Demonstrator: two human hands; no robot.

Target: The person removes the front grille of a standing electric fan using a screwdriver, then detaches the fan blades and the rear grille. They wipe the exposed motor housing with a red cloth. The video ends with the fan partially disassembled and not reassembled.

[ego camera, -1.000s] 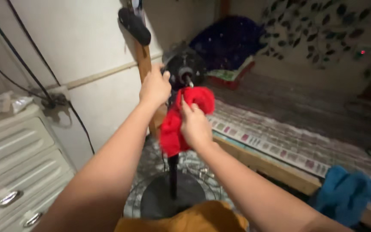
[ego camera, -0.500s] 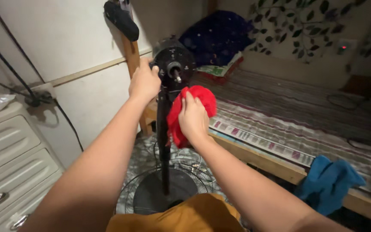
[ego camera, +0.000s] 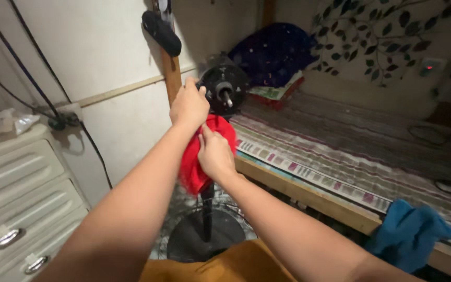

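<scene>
Gripping the black fan motor head (ego camera: 224,89) with closed fingers, the left hand (ego camera: 189,106) is steadying it, while the right hand (ego camera: 214,154) is clutching a red cloth (ego camera: 193,162) against the fan's pole (ego camera: 208,214), above its round base (ego camera: 204,240).

Fan motor head (ego camera: 223,89) at center; drawer chest (ego camera: 22,203) at eight o'clock; bed (ego camera: 361,151) at three o'clock; cloth (ego camera: 416,232) at four o'clock; fan base (ego camera: 204,237) at six o'clock.
</scene>
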